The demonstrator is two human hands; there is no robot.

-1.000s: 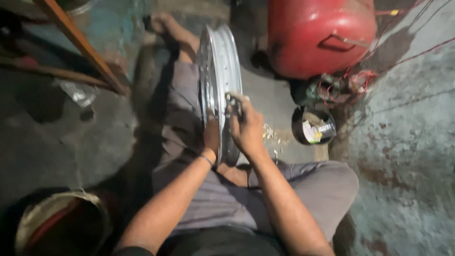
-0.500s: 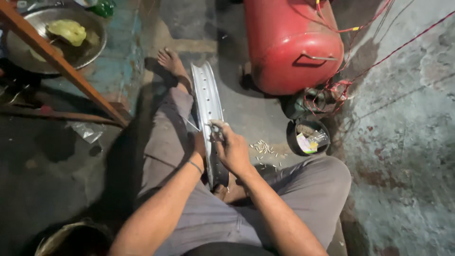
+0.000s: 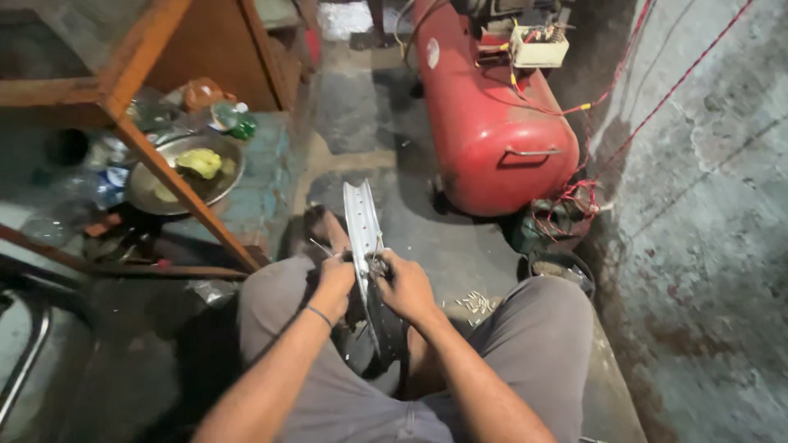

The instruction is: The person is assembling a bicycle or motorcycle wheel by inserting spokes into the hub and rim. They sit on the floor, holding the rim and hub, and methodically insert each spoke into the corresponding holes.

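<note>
A shiny metal wheel rim (image 3: 361,221) stands on edge between my knees, running away from me toward my bare foot (image 3: 324,227). My left hand (image 3: 335,279) is closed on the rim's left side, where a thin spoke pokes out. Against the rim's right side, my right hand (image 3: 404,287) pinches a small metal part, probably a spoke nipple or a small tool; it is too small to tell. I sit on the floor in grey trousers (image 3: 542,336).
A red air compressor tank (image 3: 488,115) with red wires lies ahead on the right. Small metal pieces (image 3: 476,302) are scattered on the floor. A steel bowl (image 3: 156,193) sits under an orange wooden frame (image 3: 176,180) at left. A rough concrete wall (image 3: 706,230) is at right.
The view has tilted upward and forward, showing more of the compressor and the wooden frame. Both hands stay on the rim, working at the same spot.
</note>
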